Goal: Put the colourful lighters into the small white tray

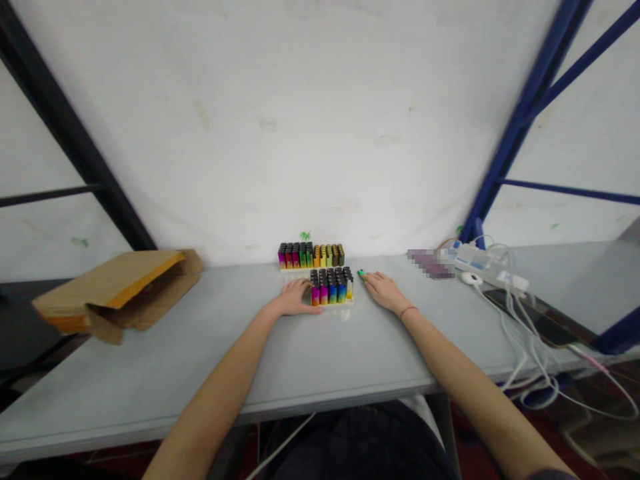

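Observation:
In the middle of the table stands a front block of lighters (332,288), upright in rows on a pale tray (336,306), coloured from pink through blue to yellow with black tops. My left hand (295,298) is curled about the block's left side, thumb along the front edge of the tray. Right of the block, my right hand (383,291) rests low over the table with a small green lighter (361,273) at its fingertips. Behind the block is a longer set of lighters (311,256) in purple, red, green, orange and yellow.
An opened cardboard box (115,290) lies on the left of the table (320,363). To the right are a white power strip (487,263), tangled white cables (520,333) and a dark phone (540,317). A blue metal frame (515,133) rises at the right, before a white wall.

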Action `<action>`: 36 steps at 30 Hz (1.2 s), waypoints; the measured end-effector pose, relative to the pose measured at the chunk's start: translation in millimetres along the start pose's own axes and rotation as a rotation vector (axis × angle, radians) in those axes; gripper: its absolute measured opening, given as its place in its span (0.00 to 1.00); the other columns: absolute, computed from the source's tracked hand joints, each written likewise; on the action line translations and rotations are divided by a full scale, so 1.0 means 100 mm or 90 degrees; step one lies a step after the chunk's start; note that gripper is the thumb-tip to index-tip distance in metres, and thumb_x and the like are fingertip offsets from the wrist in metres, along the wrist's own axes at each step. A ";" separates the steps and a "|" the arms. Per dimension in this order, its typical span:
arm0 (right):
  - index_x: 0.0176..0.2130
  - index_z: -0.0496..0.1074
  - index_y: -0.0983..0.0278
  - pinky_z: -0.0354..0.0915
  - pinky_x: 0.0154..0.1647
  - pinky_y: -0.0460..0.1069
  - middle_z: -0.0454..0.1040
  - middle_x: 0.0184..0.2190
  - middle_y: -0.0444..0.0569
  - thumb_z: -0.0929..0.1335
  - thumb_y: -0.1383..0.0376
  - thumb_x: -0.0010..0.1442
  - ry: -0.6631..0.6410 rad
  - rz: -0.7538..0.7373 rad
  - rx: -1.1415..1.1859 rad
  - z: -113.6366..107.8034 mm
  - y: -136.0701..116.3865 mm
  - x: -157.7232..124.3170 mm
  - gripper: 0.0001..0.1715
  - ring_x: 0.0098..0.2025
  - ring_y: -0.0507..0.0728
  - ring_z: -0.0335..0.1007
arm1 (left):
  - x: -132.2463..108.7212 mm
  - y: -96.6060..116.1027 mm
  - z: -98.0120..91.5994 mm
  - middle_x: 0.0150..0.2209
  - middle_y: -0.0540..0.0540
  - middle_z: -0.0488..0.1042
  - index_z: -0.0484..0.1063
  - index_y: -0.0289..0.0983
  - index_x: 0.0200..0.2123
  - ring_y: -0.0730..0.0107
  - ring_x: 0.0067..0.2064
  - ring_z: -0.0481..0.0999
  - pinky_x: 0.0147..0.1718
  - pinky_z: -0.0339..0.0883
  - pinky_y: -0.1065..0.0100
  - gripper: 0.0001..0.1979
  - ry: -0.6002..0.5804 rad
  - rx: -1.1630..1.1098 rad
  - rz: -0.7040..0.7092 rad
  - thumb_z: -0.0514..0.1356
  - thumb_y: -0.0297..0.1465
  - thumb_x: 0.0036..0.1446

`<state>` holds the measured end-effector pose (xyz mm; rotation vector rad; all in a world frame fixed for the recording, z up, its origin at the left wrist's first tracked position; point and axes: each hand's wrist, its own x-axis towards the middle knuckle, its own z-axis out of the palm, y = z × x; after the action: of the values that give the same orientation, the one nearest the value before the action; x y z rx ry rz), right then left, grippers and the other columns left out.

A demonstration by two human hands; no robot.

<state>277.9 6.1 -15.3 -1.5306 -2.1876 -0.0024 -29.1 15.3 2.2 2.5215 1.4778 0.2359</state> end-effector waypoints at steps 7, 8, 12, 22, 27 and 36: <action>0.45 0.69 0.70 0.60 0.43 0.50 0.74 0.38 0.61 0.60 0.75 0.57 -0.042 0.028 -0.053 -0.05 0.01 0.02 0.17 0.42 0.60 0.69 | 0.00 0.01 0.00 0.60 0.37 0.58 0.58 0.35 0.58 0.46 0.60 0.57 0.58 0.50 0.55 0.48 0.002 0.011 0.001 0.57 0.60 0.39; 0.47 0.67 0.71 0.60 0.45 0.50 0.72 0.40 0.62 0.60 0.77 0.55 -0.024 0.020 -0.041 -0.04 0.02 0.02 0.20 0.44 0.60 0.67 | 0.00 0.01 0.00 0.60 0.37 0.58 0.58 0.35 0.58 0.46 0.60 0.57 0.58 0.50 0.55 0.48 0.000 0.012 0.001 0.57 0.60 0.39; 0.45 0.67 0.71 0.59 0.46 0.50 0.70 0.42 0.61 0.60 0.75 0.54 0.028 0.029 0.074 -0.06 0.04 0.01 0.19 0.43 0.59 0.65 | 0.01 -0.02 0.02 0.60 0.36 0.58 0.58 0.35 0.57 0.46 0.60 0.57 0.57 0.51 0.55 0.49 0.003 0.017 0.003 0.56 0.62 0.39; 0.28 0.60 0.62 0.45 0.14 0.43 0.54 0.16 0.36 0.57 0.46 0.57 -0.019 0.237 0.678 -0.17 -0.12 0.05 0.23 0.15 0.47 0.47 | 0.02 -0.04 0.04 0.60 0.37 0.58 0.59 0.37 0.57 0.47 0.60 0.56 0.58 0.50 0.55 0.48 0.002 0.014 0.005 0.56 0.62 0.39; 0.23 0.55 0.61 0.39 0.12 0.43 0.49 0.12 0.35 0.54 0.47 0.57 -0.067 0.310 0.794 -0.19 -0.16 0.04 0.24 0.11 0.46 0.41 | 0.01 -0.04 0.04 0.60 0.36 0.57 0.59 0.35 0.57 0.47 0.60 0.56 0.57 0.50 0.54 0.48 0.004 0.019 0.010 0.56 0.62 0.40; 0.17 0.50 0.58 0.37 0.11 0.45 0.45 0.08 0.38 0.52 0.53 0.56 0.103 0.349 0.750 -0.15 -0.16 0.07 0.21 0.11 0.48 0.36 | 0.01 -0.04 0.03 0.61 0.38 0.57 0.59 0.37 0.57 0.48 0.61 0.56 0.58 0.49 0.56 0.46 0.001 0.020 0.008 0.57 0.60 0.40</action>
<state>267.6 2.4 4.7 -1.2244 -1.1185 1.0734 -31.0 18.0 -1.4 2.5567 1.4772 0.2176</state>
